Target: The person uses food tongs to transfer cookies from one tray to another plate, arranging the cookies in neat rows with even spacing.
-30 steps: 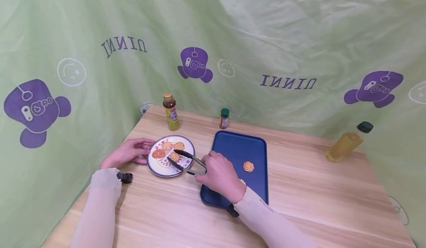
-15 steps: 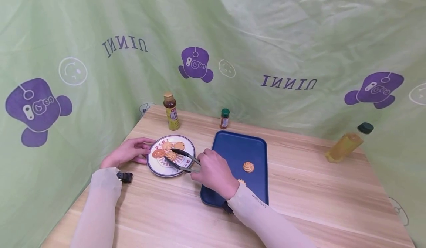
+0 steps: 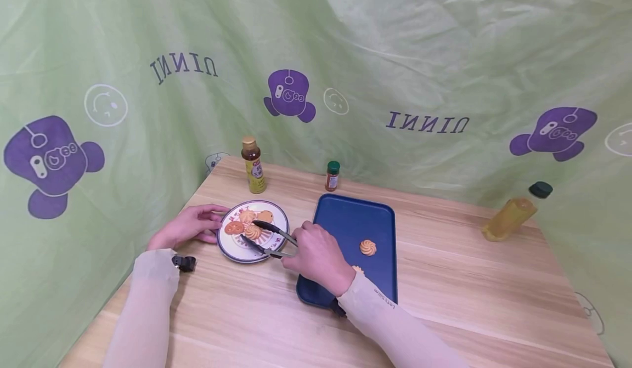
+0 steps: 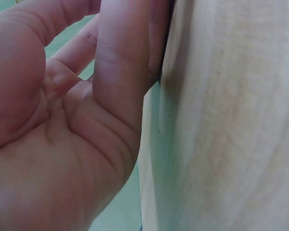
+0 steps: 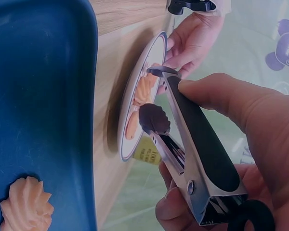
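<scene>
My right hand [image 3: 318, 258] grips black-and-silver tongs [image 5: 197, 130] over the white plate [image 3: 229, 247]. The tongs' dark tips stand apart on either side of a swirled cookie [image 3: 253, 232], which lies on the plate. Beside it are a round, flat reddish-brown cookie [image 3: 234, 227] and a pair of paler cookies [image 3: 247, 216]. With its fingers spread and loosely bent, my left hand [image 3: 193, 226] touches the plate's left rim. The left wrist view shows its palm and fingers [image 4: 120, 53] close along the wooden surface; the plate is largely out of that view.
A blue tray [image 3: 343, 214] holds a swirled cookie [image 3: 367, 247] and another partly hidden behind my right hand. Behind stand a brown-yellow bottle [image 3: 255, 173] and a green-capped spice jar [image 3: 332, 176]. A bottle of yellow liquid [image 3: 511, 217] is at the right. Green printed cloth hangs around the table.
My right hand has moved slightly left with the tongs. The swirled cookie has shifted left on the plate, and the tong tips have spread wider around it. My left hand stays at the rim.
</scene>
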The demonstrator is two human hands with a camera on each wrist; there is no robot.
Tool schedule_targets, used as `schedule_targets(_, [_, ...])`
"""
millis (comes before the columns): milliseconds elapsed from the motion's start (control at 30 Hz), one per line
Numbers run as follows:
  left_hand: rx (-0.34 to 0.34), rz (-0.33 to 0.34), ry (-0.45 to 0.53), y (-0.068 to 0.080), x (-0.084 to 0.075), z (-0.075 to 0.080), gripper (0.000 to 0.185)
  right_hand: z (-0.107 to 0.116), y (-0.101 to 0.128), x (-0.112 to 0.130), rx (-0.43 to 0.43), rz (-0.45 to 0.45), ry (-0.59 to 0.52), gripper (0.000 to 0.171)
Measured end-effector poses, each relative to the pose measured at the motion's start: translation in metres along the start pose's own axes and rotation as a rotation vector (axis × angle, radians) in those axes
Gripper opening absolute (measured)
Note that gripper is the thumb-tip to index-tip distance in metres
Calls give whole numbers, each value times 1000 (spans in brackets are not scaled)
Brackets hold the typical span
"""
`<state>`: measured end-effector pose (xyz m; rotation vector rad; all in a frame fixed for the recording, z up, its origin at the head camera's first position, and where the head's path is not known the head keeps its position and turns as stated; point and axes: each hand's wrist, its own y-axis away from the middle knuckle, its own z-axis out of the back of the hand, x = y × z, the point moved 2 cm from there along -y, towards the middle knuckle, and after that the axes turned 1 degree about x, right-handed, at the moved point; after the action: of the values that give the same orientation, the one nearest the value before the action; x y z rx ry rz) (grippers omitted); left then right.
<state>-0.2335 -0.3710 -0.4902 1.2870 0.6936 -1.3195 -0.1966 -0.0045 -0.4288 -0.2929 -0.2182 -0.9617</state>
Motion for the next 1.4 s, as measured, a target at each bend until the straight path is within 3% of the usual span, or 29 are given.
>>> schedule_targets(667, [14, 8, -12, -9, -4, -5, 62, 25, 29, -19, -84, -35, -104, 50])
schedule_targets(1033, [13, 7, -42, -10, -5, -4, 62, 36, 61, -55, -116, -182, -171, 49])
schedule_targets(1400, [7, 2, -50, -2, 2, 2, 64, 54, 105, -98, -111, -331, -105, 56])
